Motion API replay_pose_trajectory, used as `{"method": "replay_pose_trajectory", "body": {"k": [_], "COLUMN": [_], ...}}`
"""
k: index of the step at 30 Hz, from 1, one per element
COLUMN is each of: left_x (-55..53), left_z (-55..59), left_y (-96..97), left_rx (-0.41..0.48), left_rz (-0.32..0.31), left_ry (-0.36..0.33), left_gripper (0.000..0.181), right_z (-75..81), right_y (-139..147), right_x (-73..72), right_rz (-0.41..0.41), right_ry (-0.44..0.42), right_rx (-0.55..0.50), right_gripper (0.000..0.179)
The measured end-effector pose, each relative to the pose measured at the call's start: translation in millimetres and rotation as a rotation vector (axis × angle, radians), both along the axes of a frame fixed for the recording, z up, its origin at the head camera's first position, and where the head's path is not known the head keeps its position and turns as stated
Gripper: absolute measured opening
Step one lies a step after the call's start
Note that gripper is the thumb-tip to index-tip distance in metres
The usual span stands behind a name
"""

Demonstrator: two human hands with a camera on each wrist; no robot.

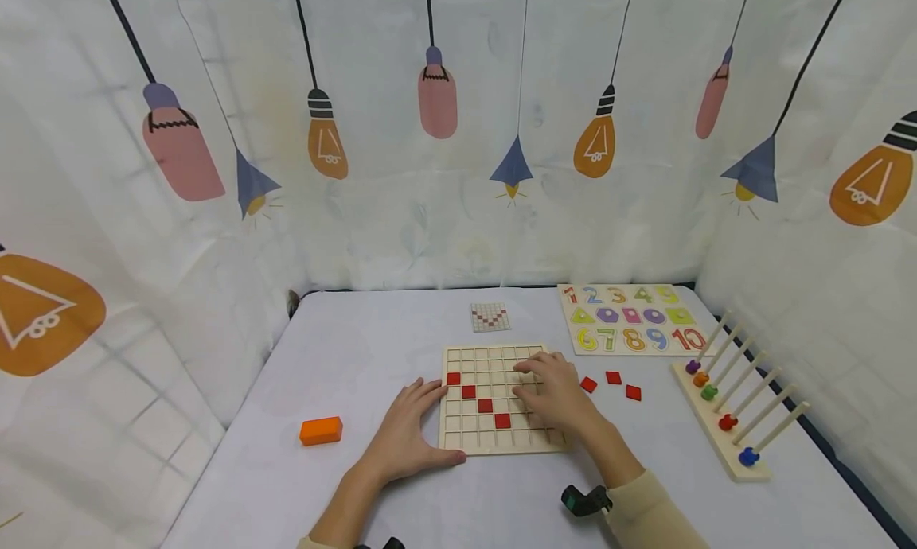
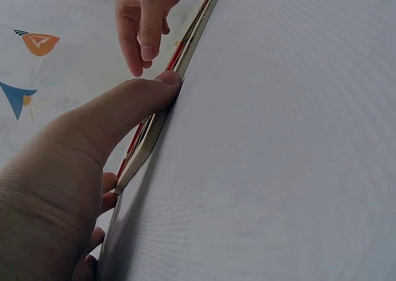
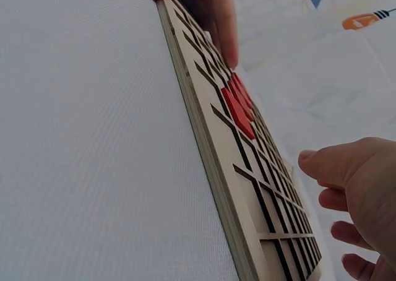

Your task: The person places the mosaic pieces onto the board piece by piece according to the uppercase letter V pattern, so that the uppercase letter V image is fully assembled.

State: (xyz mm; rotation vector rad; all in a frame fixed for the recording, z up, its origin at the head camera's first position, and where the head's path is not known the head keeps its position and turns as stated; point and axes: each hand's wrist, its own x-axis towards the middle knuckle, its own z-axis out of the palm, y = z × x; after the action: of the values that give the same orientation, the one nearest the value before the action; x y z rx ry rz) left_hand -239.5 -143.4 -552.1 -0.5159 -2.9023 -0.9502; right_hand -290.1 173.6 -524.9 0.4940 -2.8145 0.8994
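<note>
A square wooden grid board (image 1: 458, 441) lies on the white table. Several red square tiles (image 1: 485, 406) form a diagonal in its cells, running from upper left toward lower middle. My left hand (image 1: 408, 434) holds the board at its near left corner, thumb along the near edge and fingers against the left side; the left wrist view shows the thumb (image 2: 145, 95) pressed to that edge. Over the board's right part hovers my right hand (image 1: 555, 390), its fingers loosely bent. In the right wrist view a gap shows between its thumb (image 3: 322, 163) and fingers, with nothing held.
Three loose red tiles (image 1: 614, 378) lie right of the board. Behind it sits a small pattern card (image 1: 490, 317). A number puzzle board (image 1: 623, 348) is at the back right, near a peg stand (image 1: 748, 471) with coloured pieces. An orange block (image 1: 321, 431) lies at the left.
</note>
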Motion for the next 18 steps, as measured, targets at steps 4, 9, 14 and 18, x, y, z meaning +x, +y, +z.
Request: {"method": "replay_pose_trajectory", "body": {"k": [4,9,14,18], "left_x": [-0.4,-0.7,-0.1,0.0], "left_z": [-0.5,-0.3,0.4,0.7], "left_y": [0.0,0.1,0.4,0.3], "left_rx": [-0.010,-0.011,-0.004,-0.005], "left_rz": [-0.002,-0.006,-0.007,-0.006], "left_ry": [0.000,-0.009,-0.009,-0.006], "left_gripper": [0.118,0.119,0.119,0.118], "right_z": [-3.0,-5.2,-7.2,-8.0], "right_y": [7,17,27,36], "right_x": [-0.4,-0.4,1.5,4.5], "right_rz": [-0.016,-0.037,-0.066,-0.089], "right_ry": [-0.010,-0.014,-0.017,-0.025], "right_rx": [0.003,0.021,0.044,0.035], "right_gripper": [0.035,0.035,0.035,0.035]}}
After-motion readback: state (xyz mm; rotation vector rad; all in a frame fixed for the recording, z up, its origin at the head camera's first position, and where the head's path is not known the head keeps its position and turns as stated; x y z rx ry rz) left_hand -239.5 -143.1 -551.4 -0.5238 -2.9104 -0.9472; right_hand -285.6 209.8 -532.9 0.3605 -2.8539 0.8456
